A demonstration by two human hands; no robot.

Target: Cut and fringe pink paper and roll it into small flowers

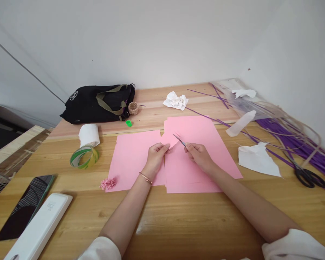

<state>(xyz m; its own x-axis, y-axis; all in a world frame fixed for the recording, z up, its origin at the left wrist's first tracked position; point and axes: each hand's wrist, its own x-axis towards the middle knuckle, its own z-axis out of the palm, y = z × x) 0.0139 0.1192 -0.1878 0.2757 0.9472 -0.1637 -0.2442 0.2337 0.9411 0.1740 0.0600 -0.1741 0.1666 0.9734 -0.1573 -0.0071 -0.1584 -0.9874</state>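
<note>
A small pink piece [170, 140] is pinched at its near-left edge by the fingers of the left hand [157, 153], and it is held just above the pink sheets [197, 151] spread on the bench [178, 224]. Thin tweezers [179, 139] are gripped in the closed right hand [197, 154], the grip lying at their near end. Their long axis is seen to run from that hand up and to the left, so that the tip rests at or just over the right part of the piece; whether the tip is closed on the paper cannot be told. The piece thus lies to the left of and slightly beyond the right hand, between the two hands, with the left hand already on it and the right hand reaching it only through the tool. Relative to the piece, a pink flower [107, 183] lies near and to the left, a tape roll [83, 157] further left, and black scissors [308, 177] are well apart to the right among purple strips [292, 137].
</note>
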